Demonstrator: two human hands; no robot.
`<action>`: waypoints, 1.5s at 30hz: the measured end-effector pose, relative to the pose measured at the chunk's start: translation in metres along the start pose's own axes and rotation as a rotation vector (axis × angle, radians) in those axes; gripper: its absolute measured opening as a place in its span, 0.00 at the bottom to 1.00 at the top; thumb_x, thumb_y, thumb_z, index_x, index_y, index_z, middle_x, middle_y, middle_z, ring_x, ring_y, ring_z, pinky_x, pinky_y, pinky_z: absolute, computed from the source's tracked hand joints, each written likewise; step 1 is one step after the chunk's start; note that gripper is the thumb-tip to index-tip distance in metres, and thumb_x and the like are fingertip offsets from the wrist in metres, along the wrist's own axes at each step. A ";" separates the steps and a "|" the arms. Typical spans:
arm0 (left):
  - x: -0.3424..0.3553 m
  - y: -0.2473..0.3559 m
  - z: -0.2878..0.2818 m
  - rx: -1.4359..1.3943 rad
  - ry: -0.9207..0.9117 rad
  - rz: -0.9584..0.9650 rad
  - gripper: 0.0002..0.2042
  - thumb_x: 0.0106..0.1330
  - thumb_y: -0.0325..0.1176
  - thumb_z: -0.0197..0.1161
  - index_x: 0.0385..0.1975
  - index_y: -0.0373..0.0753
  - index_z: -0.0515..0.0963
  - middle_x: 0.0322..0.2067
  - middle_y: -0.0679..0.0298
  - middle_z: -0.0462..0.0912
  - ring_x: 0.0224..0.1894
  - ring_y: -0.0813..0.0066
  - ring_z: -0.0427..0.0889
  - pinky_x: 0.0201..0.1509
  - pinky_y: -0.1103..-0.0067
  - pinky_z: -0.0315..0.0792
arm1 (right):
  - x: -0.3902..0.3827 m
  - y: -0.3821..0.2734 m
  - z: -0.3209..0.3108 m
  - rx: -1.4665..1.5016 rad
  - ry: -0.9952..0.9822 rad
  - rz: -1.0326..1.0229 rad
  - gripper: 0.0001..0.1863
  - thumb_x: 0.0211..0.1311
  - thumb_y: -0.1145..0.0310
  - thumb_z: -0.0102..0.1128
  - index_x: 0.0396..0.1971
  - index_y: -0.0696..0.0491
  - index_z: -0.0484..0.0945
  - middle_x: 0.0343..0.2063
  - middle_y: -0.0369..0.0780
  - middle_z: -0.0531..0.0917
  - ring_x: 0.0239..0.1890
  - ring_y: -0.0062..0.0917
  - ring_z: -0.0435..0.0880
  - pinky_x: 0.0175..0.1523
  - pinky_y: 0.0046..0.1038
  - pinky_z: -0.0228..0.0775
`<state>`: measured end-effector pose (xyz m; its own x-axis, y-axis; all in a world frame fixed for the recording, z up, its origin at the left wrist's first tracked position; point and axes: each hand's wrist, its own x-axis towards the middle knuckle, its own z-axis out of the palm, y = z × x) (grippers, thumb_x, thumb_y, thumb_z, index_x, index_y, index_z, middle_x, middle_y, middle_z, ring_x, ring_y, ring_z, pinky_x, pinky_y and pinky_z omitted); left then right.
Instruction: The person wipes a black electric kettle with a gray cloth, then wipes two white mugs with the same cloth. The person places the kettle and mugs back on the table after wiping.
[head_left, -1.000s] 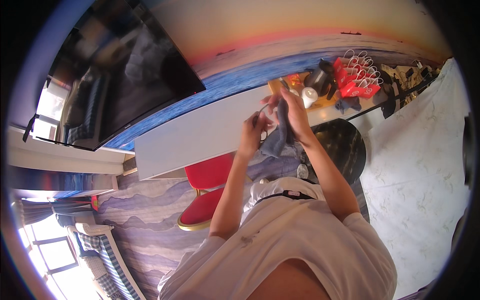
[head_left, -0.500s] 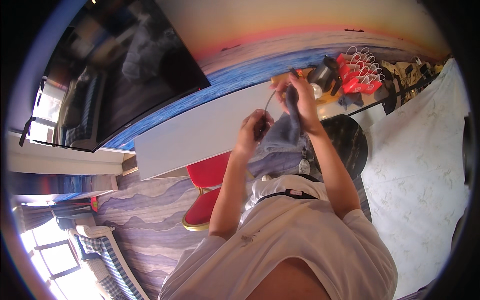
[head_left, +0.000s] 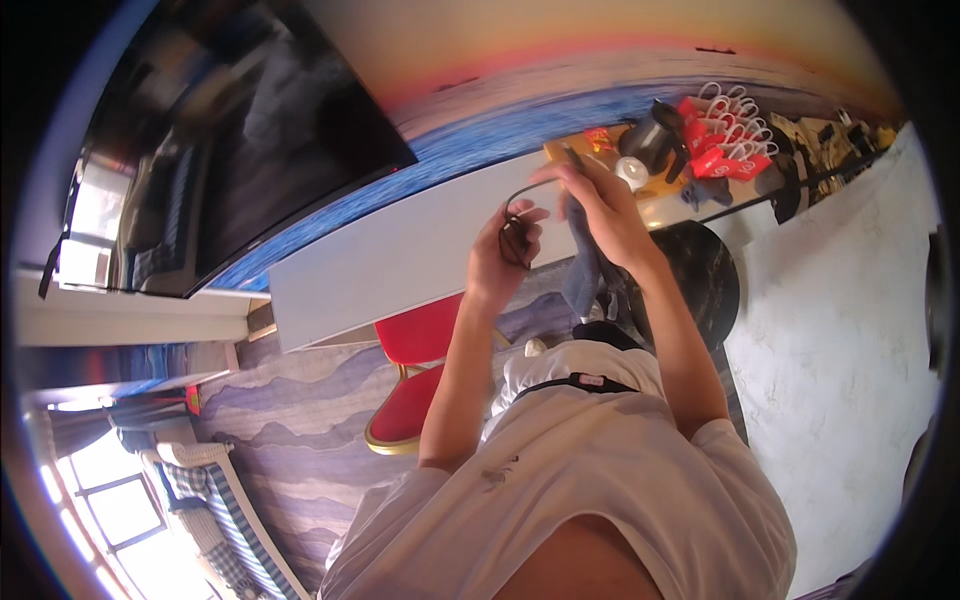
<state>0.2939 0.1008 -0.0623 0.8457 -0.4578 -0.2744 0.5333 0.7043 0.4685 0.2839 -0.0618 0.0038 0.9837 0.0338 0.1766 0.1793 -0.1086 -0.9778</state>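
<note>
Cloth (head_left: 580,285) hangs lengthwise from the curled right hand (head_left: 610,212) gripping it, just right of the left hand (head_left: 494,262), whose bent fingers hold a dark cable (head_left: 513,238) arching between the 2.

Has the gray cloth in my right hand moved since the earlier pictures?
Yes: the gray cloth has moved right at its hanging end, farther from the red chair.

The right hand (head_left: 610,212) hides part of the gray cloth (head_left: 580,285) from me. I cannot trace the ends of the dark cord (head_left: 509,204) in the left hand (head_left: 497,258). The top edge cuts off the television (head_left: 235,150).
</note>
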 end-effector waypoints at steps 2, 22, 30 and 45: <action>0.003 -0.001 -0.001 -0.005 -0.007 0.049 0.14 0.73 0.41 0.44 0.43 0.38 0.72 0.31 0.60 0.80 0.28 0.79 0.74 0.26 0.84 0.63 | -0.003 -0.003 -0.001 -0.055 0.005 0.032 0.21 0.70 0.53 0.43 0.38 0.53 0.81 0.17 0.32 0.70 0.24 0.14 0.71 0.30 0.21 0.61; 0.049 -0.036 0.077 0.223 0.164 0.403 0.06 0.69 0.35 0.49 0.30 0.43 0.66 0.20 0.71 0.60 0.21 0.83 0.57 0.20 0.85 0.55 | -0.028 0.020 -0.040 -0.056 -0.367 0.001 0.14 0.65 0.64 0.47 0.30 0.59 0.74 0.22 0.51 0.76 0.27 0.46 0.75 0.35 0.38 0.65; 0.070 -0.045 0.108 -0.240 -0.011 0.378 0.09 0.72 0.33 0.44 0.43 0.37 0.69 0.32 0.62 0.70 0.32 0.74 0.65 0.34 0.80 0.64 | -0.034 0.030 -0.094 0.040 -0.318 -0.145 0.08 0.57 0.71 0.55 0.35 0.58 0.77 0.28 0.41 0.78 0.25 0.23 0.76 0.32 0.24 0.65; 0.049 -0.077 0.148 0.278 0.142 0.189 0.26 0.72 0.54 0.39 0.34 0.34 0.73 0.19 0.68 0.72 0.21 0.81 0.65 0.27 0.86 0.61 | -0.008 0.039 -0.157 -0.343 -0.228 -0.606 0.12 0.44 0.77 0.70 0.30 0.52 0.76 0.25 0.38 0.81 0.28 0.26 0.82 0.31 0.26 0.72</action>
<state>0.2913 -0.0568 0.0124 0.9338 -0.2396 -0.2658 0.3574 0.5858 0.7274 0.2852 -0.2226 -0.0179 0.6901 0.3885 0.6106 0.7218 -0.3090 -0.6193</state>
